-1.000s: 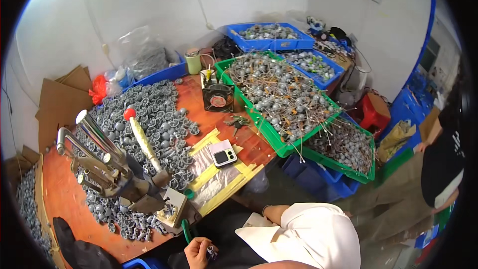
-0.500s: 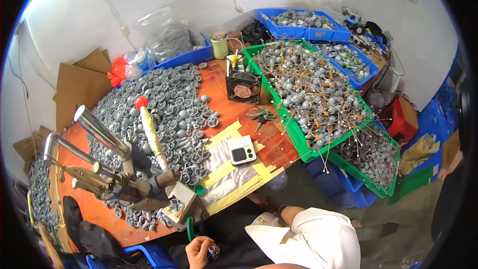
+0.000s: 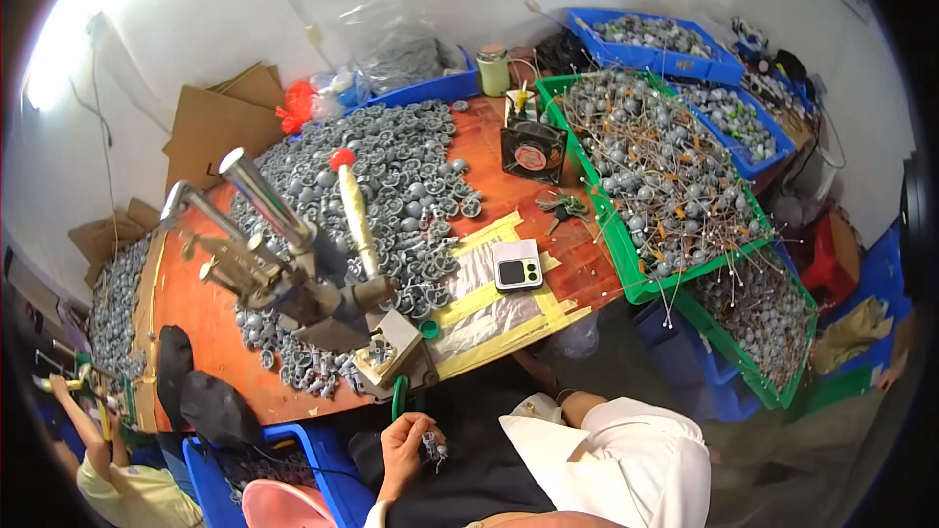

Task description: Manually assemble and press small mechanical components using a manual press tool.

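Left hand (image 3: 403, 440) closed around small grey parts (image 3: 434, 449), green loop (image 3: 399, 397) near, right hand (image 3: 535, 370) shadowed, grip unclear

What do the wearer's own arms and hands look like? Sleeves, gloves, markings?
Left hand: bare, no glove, no cable. Right forearm: bare below a loose, wide, plain white sleeve, with a thin dark band around what looks like the wrist. Right hand isn't clear enough to describe.
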`<act>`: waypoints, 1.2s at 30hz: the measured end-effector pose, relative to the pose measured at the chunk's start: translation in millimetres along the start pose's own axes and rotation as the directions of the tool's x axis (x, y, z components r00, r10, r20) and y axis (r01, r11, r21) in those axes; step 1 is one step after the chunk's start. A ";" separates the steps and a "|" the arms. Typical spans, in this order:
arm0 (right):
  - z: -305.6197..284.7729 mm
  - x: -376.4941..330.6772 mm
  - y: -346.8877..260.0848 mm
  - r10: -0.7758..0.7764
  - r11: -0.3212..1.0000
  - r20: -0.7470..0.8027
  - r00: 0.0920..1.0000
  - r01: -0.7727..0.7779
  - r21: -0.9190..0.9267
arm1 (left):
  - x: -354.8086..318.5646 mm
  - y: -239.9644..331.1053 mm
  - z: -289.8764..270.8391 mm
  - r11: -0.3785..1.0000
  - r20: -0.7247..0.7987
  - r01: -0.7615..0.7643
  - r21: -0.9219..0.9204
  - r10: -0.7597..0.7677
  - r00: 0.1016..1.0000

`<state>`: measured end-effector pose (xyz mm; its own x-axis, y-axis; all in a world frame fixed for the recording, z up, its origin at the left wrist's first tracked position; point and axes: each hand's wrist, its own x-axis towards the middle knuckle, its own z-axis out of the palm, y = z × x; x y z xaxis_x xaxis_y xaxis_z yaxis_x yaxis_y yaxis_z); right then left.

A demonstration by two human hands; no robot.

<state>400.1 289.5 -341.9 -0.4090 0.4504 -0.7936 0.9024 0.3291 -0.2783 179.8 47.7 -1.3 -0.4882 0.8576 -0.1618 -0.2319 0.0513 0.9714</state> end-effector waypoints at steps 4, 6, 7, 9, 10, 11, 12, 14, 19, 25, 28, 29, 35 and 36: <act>7.4 -6.1 -7.0 0.010 1.000 -0.016 1.000 -0.010 -0.022 | -2.9 3.8 1.5 0.996 0.016 0.037 -0.076 -0.036 0.999; 10.2 -13.2 -9.5 0.022 1.000 -0.026 0.999 -0.022 -0.016 | -1.3 2.8 0.3 0.996 0.034 0.024 -0.084 -0.022 0.999; 11.9 -16.0 -11.2 0.029 0.999 -0.033 0.999 -0.029 -0.018 | -0.7 1.3 -0.8 0.994 0.037 0.022 -0.107 -0.018 0.999; 11.6 -21.4 -10.6 0.042 0.999 -0.052 0.998 -0.043 -0.022 | 0.1 0.5 -1.3 0.986 0.031 0.055 -0.159 -0.050 0.998; 11.3 -23.6 -11.0 0.045 0.999 -0.061 0.997 -0.047 -0.024 | -0.4 2.1 -0.3 0.986 0.025 0.051 -0.160 -0.047 0.999; 9.4 -24.8 -11.9 0.050 0.998 -0.075 0.996 -0.052 -0.026 | -1.7 2.4 1.5 0.982 0.015 0.044 -0.181 -0.041 0.999; 6.5 -29.0 -12.6 0.054 0.998 -0.098 0.994 -0.056 -0.023 | -1.5 3.3 5.0 0.979 0.014 0.033 -0.201 -0.031 0.999; -6.2 -43.5 -13.9 0.054 0.999 -0.137 0.989 -0.054 -0.001 | -5.4 8.3 14.9 0.982 0.026 -0.008 -0.189 0.013 1.000; -88.6 -151.7 -44.7 -0.250 0.962 -0.445 0.860 0.271 -0.018 | -19.4 27.3 38.1 0.943 0.036 -0.308 0.122 0.306 0.951; -137.8 -329.5 -147.8 -0.744 0.126 -0.516 0.426 0.847 0.517 | -15.2 47.2 59.8 0.525 0.240 -0.744 0.414 0.726 0.645; -119.8 -331.3 -184.6 -0.785 0.089 -0.412 0.462 0.743 0.664 | -20.7 67.0 69.8 0.196 0.302 -0.801 0.566 0.854 0.423; -113.4 -343.5 -195.6 -0.802 -0.121 -0.372 0.468 0.482 0.868 | -16.1 63.6 65.6 0.164 0.283 -0.791 0.589 0.876 0.391; -119.4 -350.3 -201.5 -0.718 0.119 -0.441 0.539 0.719 0.685 | -33.0 54.7 53.6 0.575 -0.185 -0.758 0.307 0.818 0.545; -122.3 -347.9 -198.0 -0.702 0.117 -0.461 0.543 0.726 0.677 | -32.4 56.5 49.0 0.607 -0.218 -0.732 0.309 0.795 0.567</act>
<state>347.1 169.2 55.5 -0.9181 0.3961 0.0139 -0.0994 -0.1963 -0.9755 223.8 47.9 67.3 -0.6440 0.4154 0.6424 0.4768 -0.4388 0.7617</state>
